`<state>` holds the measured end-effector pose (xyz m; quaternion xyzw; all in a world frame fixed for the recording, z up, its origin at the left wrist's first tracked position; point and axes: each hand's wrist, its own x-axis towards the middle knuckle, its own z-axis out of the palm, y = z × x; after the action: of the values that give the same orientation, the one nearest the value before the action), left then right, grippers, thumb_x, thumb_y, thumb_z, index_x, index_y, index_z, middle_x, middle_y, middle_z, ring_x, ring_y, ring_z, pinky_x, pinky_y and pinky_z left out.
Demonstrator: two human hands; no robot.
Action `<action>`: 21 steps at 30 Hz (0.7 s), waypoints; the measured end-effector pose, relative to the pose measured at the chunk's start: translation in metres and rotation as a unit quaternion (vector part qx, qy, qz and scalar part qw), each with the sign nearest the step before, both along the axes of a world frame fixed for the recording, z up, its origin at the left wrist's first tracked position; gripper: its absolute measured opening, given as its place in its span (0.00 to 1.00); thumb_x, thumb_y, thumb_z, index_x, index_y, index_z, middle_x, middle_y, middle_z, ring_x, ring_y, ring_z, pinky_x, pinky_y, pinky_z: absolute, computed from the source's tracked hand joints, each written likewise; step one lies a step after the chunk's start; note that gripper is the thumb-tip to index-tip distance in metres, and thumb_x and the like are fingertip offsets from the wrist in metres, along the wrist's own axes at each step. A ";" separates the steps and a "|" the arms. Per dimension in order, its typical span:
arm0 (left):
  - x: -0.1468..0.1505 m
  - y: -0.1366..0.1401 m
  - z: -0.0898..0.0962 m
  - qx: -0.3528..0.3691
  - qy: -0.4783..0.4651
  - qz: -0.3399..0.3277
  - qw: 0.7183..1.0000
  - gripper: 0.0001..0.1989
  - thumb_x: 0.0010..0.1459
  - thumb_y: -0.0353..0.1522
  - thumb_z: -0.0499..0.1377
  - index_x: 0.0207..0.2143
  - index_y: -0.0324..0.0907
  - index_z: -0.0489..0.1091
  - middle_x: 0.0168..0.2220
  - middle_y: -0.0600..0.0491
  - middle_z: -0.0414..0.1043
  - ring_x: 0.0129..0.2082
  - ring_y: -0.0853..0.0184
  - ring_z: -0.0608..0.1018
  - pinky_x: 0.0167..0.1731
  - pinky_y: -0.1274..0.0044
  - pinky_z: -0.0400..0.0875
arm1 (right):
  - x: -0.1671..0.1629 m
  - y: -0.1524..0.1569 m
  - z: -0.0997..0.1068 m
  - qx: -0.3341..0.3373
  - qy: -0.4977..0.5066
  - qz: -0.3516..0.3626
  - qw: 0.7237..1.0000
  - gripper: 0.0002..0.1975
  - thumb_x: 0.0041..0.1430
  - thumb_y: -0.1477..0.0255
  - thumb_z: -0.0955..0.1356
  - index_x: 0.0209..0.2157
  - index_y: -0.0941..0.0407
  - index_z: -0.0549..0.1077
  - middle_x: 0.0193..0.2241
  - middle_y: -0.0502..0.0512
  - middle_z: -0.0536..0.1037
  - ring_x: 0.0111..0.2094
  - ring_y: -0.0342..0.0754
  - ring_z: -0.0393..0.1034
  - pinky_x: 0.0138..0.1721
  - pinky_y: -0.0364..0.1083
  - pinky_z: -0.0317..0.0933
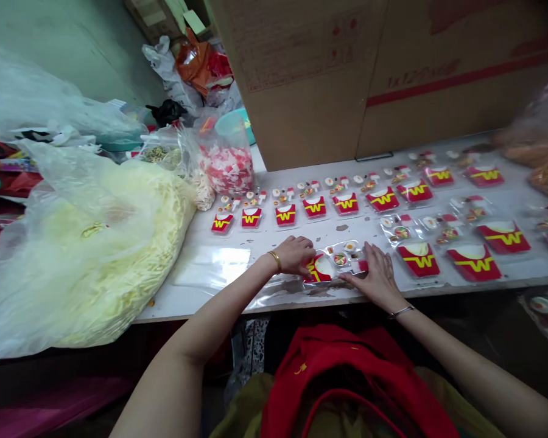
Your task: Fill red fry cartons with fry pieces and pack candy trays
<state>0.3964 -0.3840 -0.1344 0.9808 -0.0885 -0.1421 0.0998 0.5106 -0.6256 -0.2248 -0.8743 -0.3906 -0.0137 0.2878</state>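
A clear plastic blister tray [340,260] lies sideways near the front edge of the table. It carries a red toy fries box with a yellow W-like mark, plus small toy food pieces such as a fried egg. My left hand [293,255], with a gold bracelet at the wrist, is closed on the tray's left end, over the fries box. At the other end, my right hand [378,275] grips the tray between thumb and fingers. Clear plastic bags [212,266] lie flat on the table, left of my left hand.
Several similar filled trays [346,203] stand in a row behind my hands, and more trays [419,260] lie to the right. A large bag of pale yellow pieces [132,243] covers the left. Pink-and-white pieces [228,169] fill another bag. Tall cardboard boxes [310,79] border the back.
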 end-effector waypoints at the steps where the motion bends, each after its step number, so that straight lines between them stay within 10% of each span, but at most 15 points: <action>1: 0.000 0.003 -0.001 -0.020 0.012 -0.002 1.000 0.19 0.50 0.46 0.61 0.40 0.44 0.71 0.51 0.47 0.65 0.51 0.55 0.65 0.47 0.65 0.59 | 0.002 0.000 0.000 0.014 0.016 -0.006 1.000 0.53 0.44 0.42 0.65 0.62 0.64 0.51 0.57 0.72 0.59 0.60 0.63 0.49 0.60 0.62 0.40; 15: 0.016 -0.022 -0.014 -0.366 -0.125 0.117 0.915 0.13 0.60 0.40 0.53 0.30 0.40 0.67 0.55 0.46 0.60 0.56 0.61 0.62 0.56 0.67 0.55 | -0.021 0.018 0.040 0.122 0.255 0.135 0.950 0.19 0.56 0.55 0.65 0.43 0.52 0.72 0.43 0.55 0.74 0.47 0.52 0.65 0.56 0.57 0.49; 21: 0.036 -0.037 -0.011 -0.458 -0.054 0.163 0.872 0.15 0.60 0.43 0.50 0.32 0.40 0.63 0.34 0.50 0.73 0.35 0.68 0.73 0.38 0.75 0.67 | -0.020 0.025 0.045 0.188 0.297 0.063 0.934 0.12 0.56 0.59 0.65 0.28 0.54 0.71 0.29 0.51 0.72 0.36 0.49 0.66 0.44 0.51 0.59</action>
<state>0.4326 -0.4210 -0.1454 0.8318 0.0123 -0.0139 0.5548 0.4908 -0.6010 -0.1801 -0.7418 -0.3322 0.1919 0.5501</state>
